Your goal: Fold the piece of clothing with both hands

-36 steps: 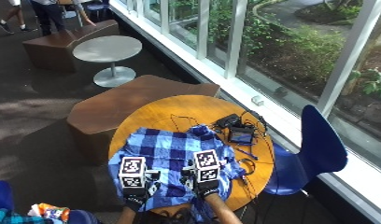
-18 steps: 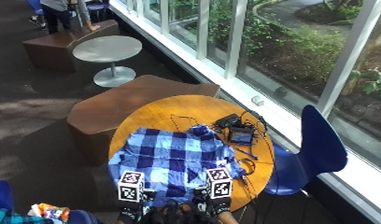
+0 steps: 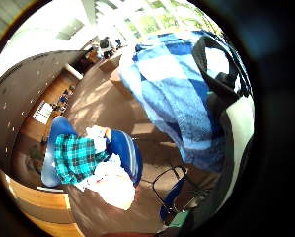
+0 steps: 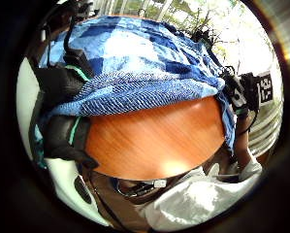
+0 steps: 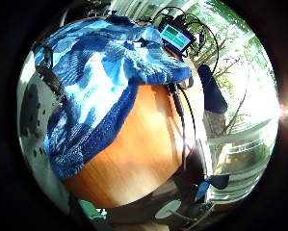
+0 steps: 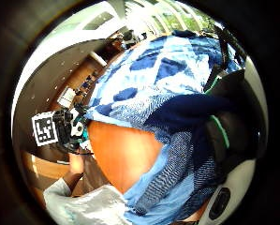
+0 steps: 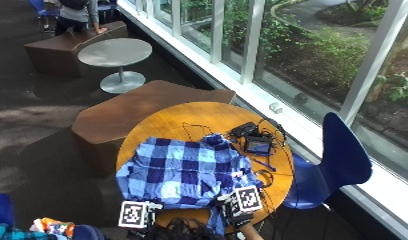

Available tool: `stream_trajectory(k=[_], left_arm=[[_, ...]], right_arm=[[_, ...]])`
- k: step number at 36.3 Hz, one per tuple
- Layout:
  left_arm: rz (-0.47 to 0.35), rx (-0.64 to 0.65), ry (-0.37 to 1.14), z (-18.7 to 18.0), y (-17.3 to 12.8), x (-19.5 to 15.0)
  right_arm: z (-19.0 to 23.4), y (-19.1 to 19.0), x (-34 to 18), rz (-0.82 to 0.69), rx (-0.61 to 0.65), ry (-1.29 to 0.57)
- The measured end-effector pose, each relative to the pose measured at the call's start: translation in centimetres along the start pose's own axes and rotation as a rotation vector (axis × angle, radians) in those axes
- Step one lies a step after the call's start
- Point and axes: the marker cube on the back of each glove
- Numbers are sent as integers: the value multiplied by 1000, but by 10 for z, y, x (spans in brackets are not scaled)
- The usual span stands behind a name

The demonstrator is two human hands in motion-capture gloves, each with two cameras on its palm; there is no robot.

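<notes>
Cloth covers most of the round wooden desk (image 7: 191, 117): a blue-and-white checked garment (image 7: 184, 172), soft and coarsely woven, spread flat over the middle with its near hem drawn to the edge closest to the person. In the left thumb side palm view the weave shows as a ribbed, towel-like texture, and the hem lies folded over the bare, glossy orange-brown wood.

The left hand (image 7: 141, 220) sits at the near edge, its grip closed on the hem; black-gloved fingers (image 4: 62, 85) curl round the fabric. The right hand (image 7: 236, 210) is at the near edge towards the window side, and its fingers (image 6: 228, 131) are also wrapped round a bunch of the cloth, which hangs past the rim there in darker blue folds.

At the far window-side edge of the desk lies a small device with a lit screen (image 7: 259, 145), black cables (image 7: 267, 167) trailing from it along the rim. A blue moulded chair (image 7: 340, 160) stands just beside that edge. Beyond the desk are a brown angular bench (image 7: 144, 107) and a grey round table (image 7: 115, 52).
</notes>
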Motion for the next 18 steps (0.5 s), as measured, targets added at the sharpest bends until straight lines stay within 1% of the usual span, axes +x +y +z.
stream_trajectory(k=[3, 6, 9, 12, 15, 18], left_arm=[[8, 27, 76, -18, 2, 0], [40, 37, 196, -48, 3, 2], [91, 27, 246, -85, 2, -5], [152, 3, 250, -111, -2, -14], [219, -78, 207, -110, -20, -20], [259, -227, 162, -93, -51, -21]], right_arm=[[-16, 2, -2, -10, 36, -105], [-39, 7, -2, -23, -5, -244], [-69, 11, 3, -57, -121, -343], [-98, 9, 10, -119, -286, -416], [-110, -12, 16, -148, -425, -477], [-103, -51, 24, -114, -492, -481]])
